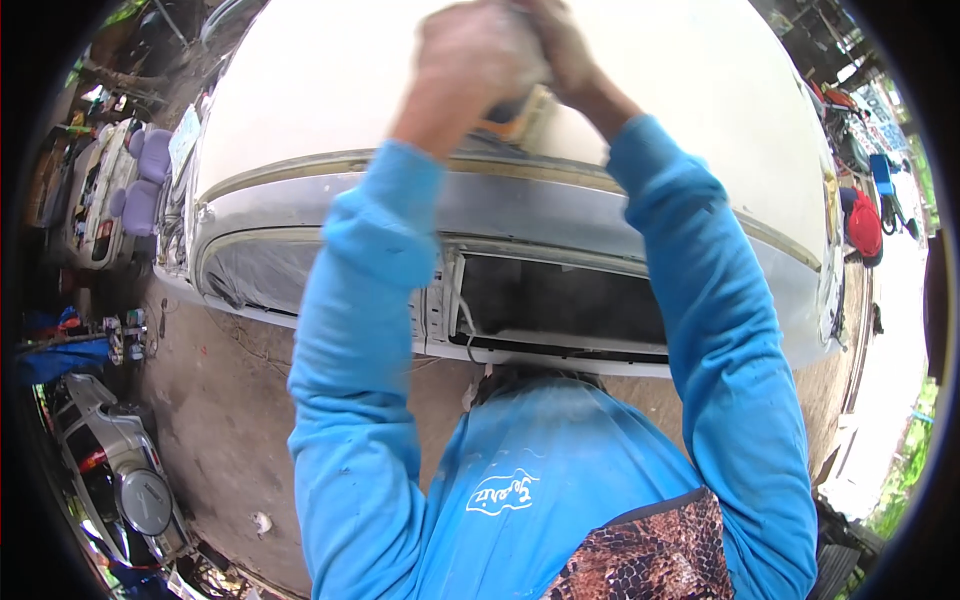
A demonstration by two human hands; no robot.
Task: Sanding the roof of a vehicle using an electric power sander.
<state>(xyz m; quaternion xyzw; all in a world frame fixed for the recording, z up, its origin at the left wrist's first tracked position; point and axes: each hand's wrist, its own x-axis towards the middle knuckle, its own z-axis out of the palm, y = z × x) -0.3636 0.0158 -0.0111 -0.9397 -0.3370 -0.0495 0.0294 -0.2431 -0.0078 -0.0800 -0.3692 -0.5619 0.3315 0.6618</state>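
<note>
Both my arms reach forward over the pale roof point(320, 90) of a car. My left hand point(470, 62) is closed over a sander point(518, 118), blurred by motion. Of it, a black and orange body and a yellowish lower edge show beneath my hands. My right hand point(568, 50) is closed on its far, dark part, close beside my left hand; its fingertips are partly hidden at the top of the picture. The sander is at the roof's near side, just beyond the roof's side channel point(290, 170).
Below the roof edge are the car's window openings point(560, 300), one dark, one covered with sheeting point(265, 270). Purple seats point(150, 170) stand at the left. A silver vehicle with a spare wheel point(145, 500) is at the lower left. A red bag point(863, 225) lies at the right.
</note>
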